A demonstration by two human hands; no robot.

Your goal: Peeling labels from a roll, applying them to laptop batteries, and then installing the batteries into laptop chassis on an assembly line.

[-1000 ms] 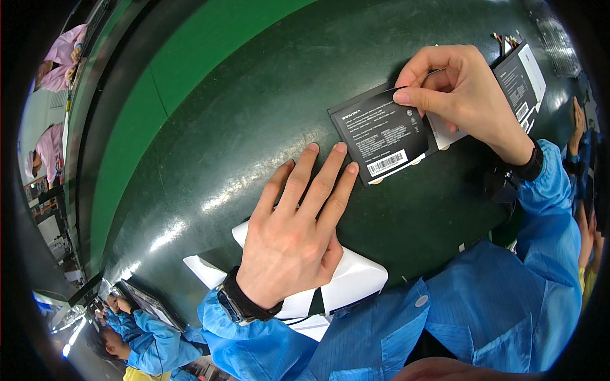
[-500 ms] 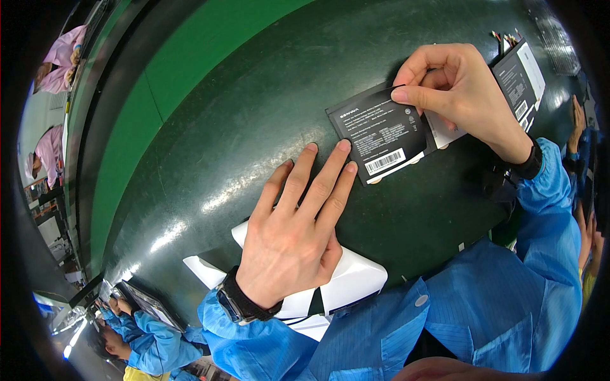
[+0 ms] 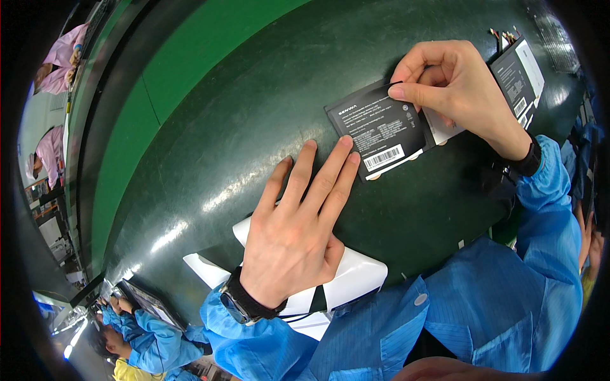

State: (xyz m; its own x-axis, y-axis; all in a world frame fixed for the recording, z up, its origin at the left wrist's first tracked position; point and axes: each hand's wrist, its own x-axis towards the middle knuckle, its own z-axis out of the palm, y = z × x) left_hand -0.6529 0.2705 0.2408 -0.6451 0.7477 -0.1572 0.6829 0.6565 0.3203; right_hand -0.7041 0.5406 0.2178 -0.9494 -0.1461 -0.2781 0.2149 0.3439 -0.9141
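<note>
A flat black printed label [image 3: 381, 127] with a white barcode strip lies at a tilt on the dark green table, right of centre. Beside and partly under its right end a light grey flat piece [image 3: 443, 129] shows; how the two join is hidden. My right hand [image 3: 454, 95] pinches the label's upper right edge between thumb and fingers. My left hand [image 3: 295, 232] is spread, palm down, with fingertips at the label's lower left edge. White glossy sheets [image 3: 356, 270] lie beneath and beside my left hand.
At the far right lie black-labelled battery packs [image 3: 518, 79] with thin coloured wires [image 3: 506, 35]. The dark green table [image 3: 254, 108] has a brighter green strip [image 3: 184, 57] beyond it. A co-worker in blue [image 3: 140, 336] sits at lower left; people in pink [image 3: 51, 152] are further off.
The label and my right hand have shifted very slightly up and left. My left fingertips stay at the label's edge.
</note>
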